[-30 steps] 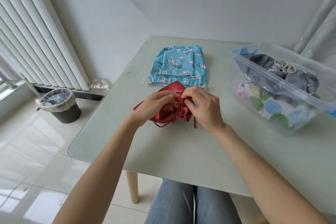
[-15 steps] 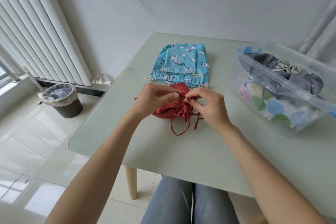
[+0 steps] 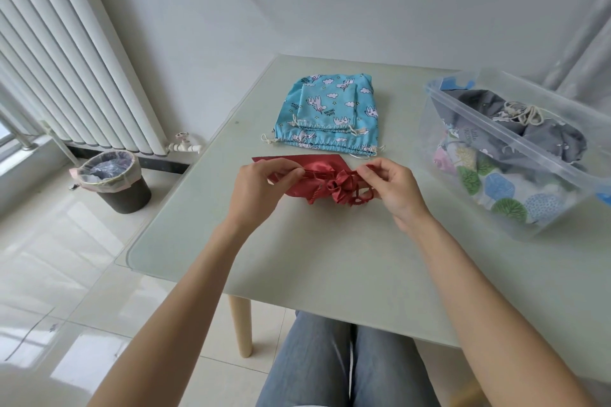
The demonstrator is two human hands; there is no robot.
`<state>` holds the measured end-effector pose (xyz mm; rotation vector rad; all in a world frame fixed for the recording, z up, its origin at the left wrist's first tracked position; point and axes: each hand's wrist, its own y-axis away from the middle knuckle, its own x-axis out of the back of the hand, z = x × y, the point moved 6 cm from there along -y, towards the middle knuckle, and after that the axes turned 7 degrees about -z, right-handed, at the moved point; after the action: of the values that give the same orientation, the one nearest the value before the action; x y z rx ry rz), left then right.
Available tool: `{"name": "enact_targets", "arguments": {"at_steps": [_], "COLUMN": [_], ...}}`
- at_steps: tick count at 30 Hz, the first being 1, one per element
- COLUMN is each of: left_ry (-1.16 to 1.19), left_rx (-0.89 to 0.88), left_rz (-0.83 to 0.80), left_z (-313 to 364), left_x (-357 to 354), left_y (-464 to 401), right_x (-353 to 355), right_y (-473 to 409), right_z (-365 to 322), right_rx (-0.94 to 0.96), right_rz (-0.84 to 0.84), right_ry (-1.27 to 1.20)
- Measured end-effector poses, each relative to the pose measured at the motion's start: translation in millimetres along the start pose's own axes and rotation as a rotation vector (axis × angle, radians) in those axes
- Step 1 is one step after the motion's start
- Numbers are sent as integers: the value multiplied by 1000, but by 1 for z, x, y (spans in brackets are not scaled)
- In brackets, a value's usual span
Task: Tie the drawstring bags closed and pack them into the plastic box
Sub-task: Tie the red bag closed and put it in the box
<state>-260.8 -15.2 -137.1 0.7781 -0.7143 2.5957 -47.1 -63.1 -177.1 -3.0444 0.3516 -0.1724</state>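
Glossy red satin drawstring bag (image 3: pixel 307 175) at table centre, six o'clock of the blue unicorn-print bags (image 3: pixel 327 116). Left hand (image 3: pixel 261 188) and right hand (image 3: pixel 390 188) each pinching a red cord (image 3: pixel 330 172). Best pulled evenly outward, knot snug, before going to the clear plastic box (image 3: pixel 515 155) at three o'clock.

Hands (image 3: pixel 261 188) on red bag (image 3: pixel 317 175)

Small dark print stands on the blue drawstring bags (image 3: pixel 325 111) near the upper middle of the frame. It is upside down to the camera and seems to read "UNICORN", with another short word beside it too small to tell. On the grey bag (image 3: pixel 502 129) inside the plastic box (image 3: pixel 515 228) at right, faint pale lettering shows, not readable.
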Motion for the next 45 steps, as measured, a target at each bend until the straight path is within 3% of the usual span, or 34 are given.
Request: {"name": "enact_targets", "arguments": {"at_steps": [5, 21, 24, 27, 30, 32, 36, 41, 45], "left_ry": [-42, -128, -269, -566, -696, -611, -359, -237, -282], "left_rx": [-31, -38, -97, -104, -124, -234, -267, -112, -85], "left_rz": [56, -57, -157, -255, -28, -17, -367, -347, -372], "left_z": [-3, -11, -2, 7, 32, 50, 53, 33, 26], "left_x": [0, -31, -34, -32, -19, -31, -84, -96, -96], "left_y": [7, 12, 12, 5, -6, -15, -28, -35, -33], "right_x": [10, 37, 41, 40, 35, 33, 37, 50, 60], "right_y": [0, 4, 6, 11, 16, 17, 19, 19, 18], "right_z": [4, 7, -10, -24, -32, -31, -28, -19, -12], "right_rx": [-13, 10, 112, 190, 291, 294, 236, 150, 130], "right_rz": [93, 258, 224, 169, 92, 76, 149, 221, 279], "right_ry": [102, 332, 535, 675, 648, 583, 446, 399, 493]}}
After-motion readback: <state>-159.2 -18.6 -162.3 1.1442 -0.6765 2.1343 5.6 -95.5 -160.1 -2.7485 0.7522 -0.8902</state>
